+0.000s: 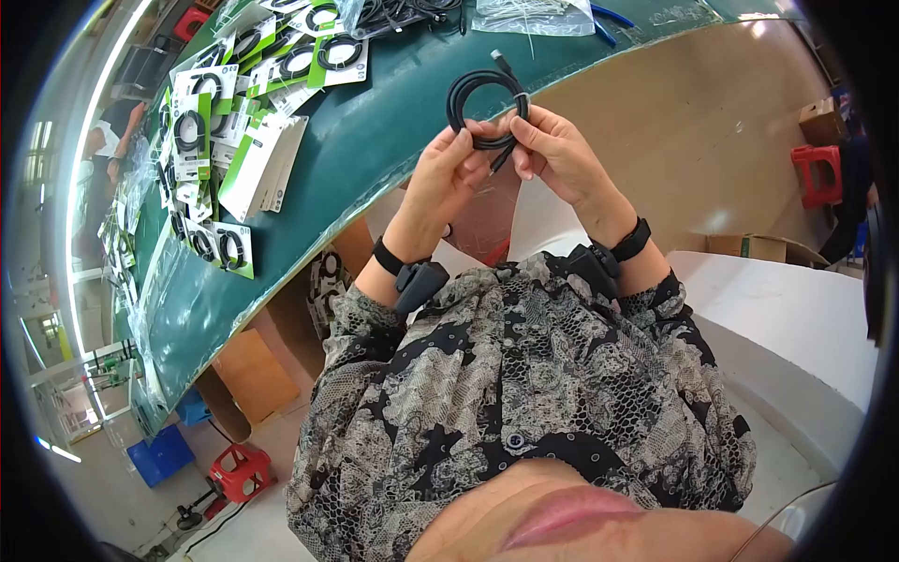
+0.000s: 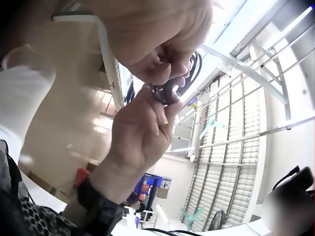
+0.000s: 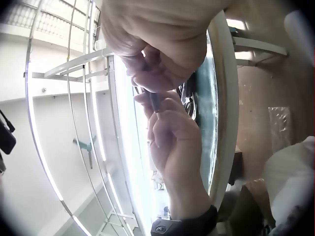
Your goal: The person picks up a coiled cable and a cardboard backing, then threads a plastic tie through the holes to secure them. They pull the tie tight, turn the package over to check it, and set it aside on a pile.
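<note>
A coiled black cable (image 1: 456, 92) is held up between both hands in the head view, just past the table's edge. A tie binds it at the upper right, where a plug (image 1: 500, 62) sticks up. The left hand (image 1: 438, 183) pinches the lower left of the coil between thumb and fingers. Bent fingers of the right hand (image 1: 571, 161) grip its right side, with a cable end pointing down between the hands. In the left wrist view, the left hand (image 2: 155, 34) partly hides the coil; in the right wrist view, the right hand (image 3: 162, 42) covers most of it.
A green table (image 1: 361, 126) bears carded cables (image 1: 190, 131), a stack of white-green cards (image 1: 267, 169), loose black cables and a plastic bag of ties (image 1: 534, 17). Red stools (image 1: 817, 176) and cardboard boxes (image 1: 746, 247) stand on the floor. A white surface (image 1: 768, 295) lies at the right.
</note>
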A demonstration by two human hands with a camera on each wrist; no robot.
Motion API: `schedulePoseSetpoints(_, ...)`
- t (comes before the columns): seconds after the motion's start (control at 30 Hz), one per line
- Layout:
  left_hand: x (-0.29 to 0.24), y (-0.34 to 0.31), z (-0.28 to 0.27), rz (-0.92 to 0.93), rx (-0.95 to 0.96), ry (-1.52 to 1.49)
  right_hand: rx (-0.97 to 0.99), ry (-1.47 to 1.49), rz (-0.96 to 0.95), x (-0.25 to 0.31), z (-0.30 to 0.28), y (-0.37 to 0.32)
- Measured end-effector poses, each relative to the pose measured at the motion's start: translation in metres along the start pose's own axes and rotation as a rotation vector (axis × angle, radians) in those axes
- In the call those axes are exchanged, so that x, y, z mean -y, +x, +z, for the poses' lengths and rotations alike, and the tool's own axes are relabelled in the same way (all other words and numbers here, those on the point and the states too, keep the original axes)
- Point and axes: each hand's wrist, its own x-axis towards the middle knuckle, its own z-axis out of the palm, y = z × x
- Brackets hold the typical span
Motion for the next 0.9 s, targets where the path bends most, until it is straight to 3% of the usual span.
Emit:
schedulePoseSetpoints(0.1, -0.002, 0.003, 0.007, -0.022, 0.164, -0.343, 0.018, 0.143, -0.046, -0.001, -0.002, -0.007)
schedulePoseSetpoints(0.13, -0.011, 0.002, 0.007, -0.021, 0.162, -0.334, 0.023, 0.149, -0.049, -0.003, -0.001, -0.007)
schedulePoseSetpoints(0.23, -0.035, -0.004, 0.005, -0.263, 0.231, -0.193, 0.054, 0.209, 0.005, -0.007, -0.006, -0.012)
schedulePoseSetpoints(0.4, -0.039, -0.001, -0.012, -0.267, 0.263, -0.106, 0.111, 0.138, -0.010, -0.012, -0.011, -0.014)
schedulePoseSetpoints(0.53, -0.009, 0.012, 0.000, -0.091, 0.140, -0.316, 0.106, 0.223, -0.047, 0.000, -0.016, 0.005)
schedulePoseSetpoints(0.63, 0.013, 0.014, 0.008, 0.193, -0.149, 0.130, 0.031, 0.307, -0.010, 0.004, -0.006, 0.005)
schedulePoseSetpoints(0.8, 0.022, 0.006, 0.020, 0.289, -0.077, 0.246, 0.059, 0.448, 0.028, -0.010, -0.009, 0.007)
schedulePoseSetpoints(0.9, 0.025, 0.010, 0.022, 0.299, -0.098, 0.114, 0.033, 0.576, 0.029, -0.014, -0.001, 0.006)
